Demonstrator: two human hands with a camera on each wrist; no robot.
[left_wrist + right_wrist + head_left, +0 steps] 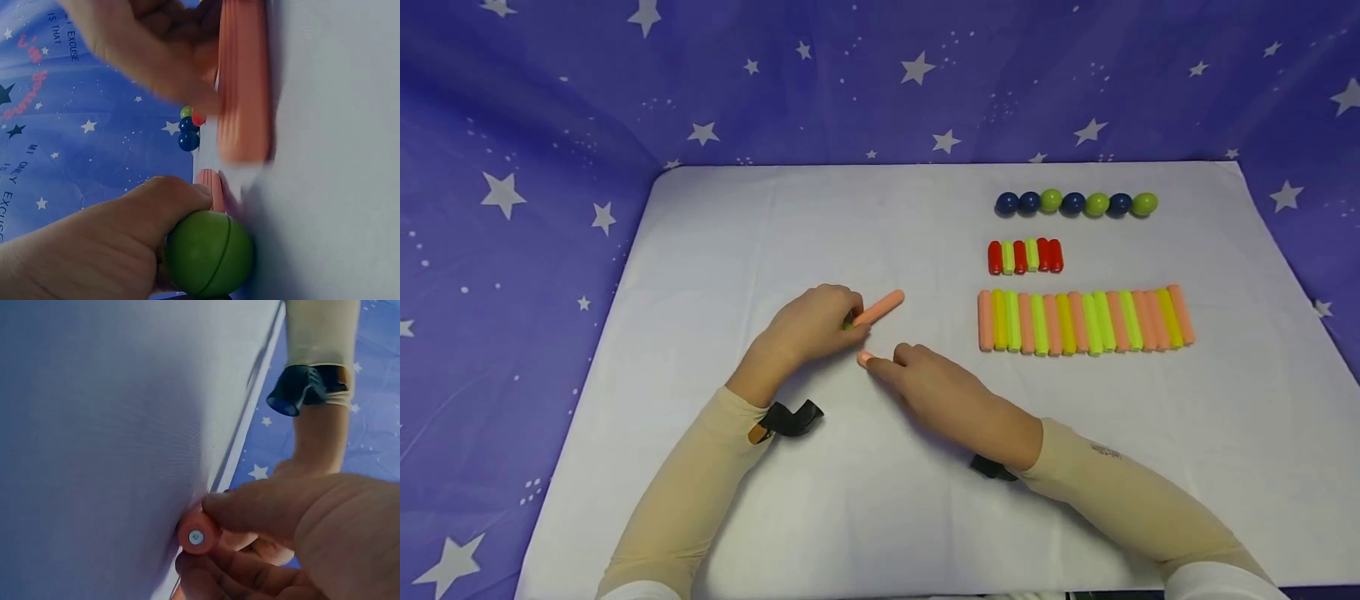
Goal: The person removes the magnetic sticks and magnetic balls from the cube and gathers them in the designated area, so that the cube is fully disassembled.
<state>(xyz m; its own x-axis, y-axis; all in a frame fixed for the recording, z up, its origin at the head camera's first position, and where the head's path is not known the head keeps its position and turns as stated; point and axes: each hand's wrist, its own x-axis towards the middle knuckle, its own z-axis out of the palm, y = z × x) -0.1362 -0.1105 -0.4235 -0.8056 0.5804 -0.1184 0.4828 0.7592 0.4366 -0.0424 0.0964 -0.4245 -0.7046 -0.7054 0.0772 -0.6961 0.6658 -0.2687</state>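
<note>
My left hand [820,321] rests low over the white table, left of centre. Its thumb and fingers pinch a ribbed orange stick [880,307], which sticks out toward the upper right. A green ball [209,253] with a dark seam is tucked in the same hand, mostly hidden from above. Just to the right, my right hand [943,396] pinches a second orange stick [244,94] between thumb and fingers, close to the tabletop. The round end of that stick [199,525] shows a small pale disc at its centre in the right wrist view.
On the right lies a long row of orange, yellow and lime sticks [1056,323]. Behind it sit a short row of red and lime pieces [1019,257] and a line of navy and green balls [1073,202]. Star-printed blue cloth [917,100] surrounds the white table [737,225].
</note>
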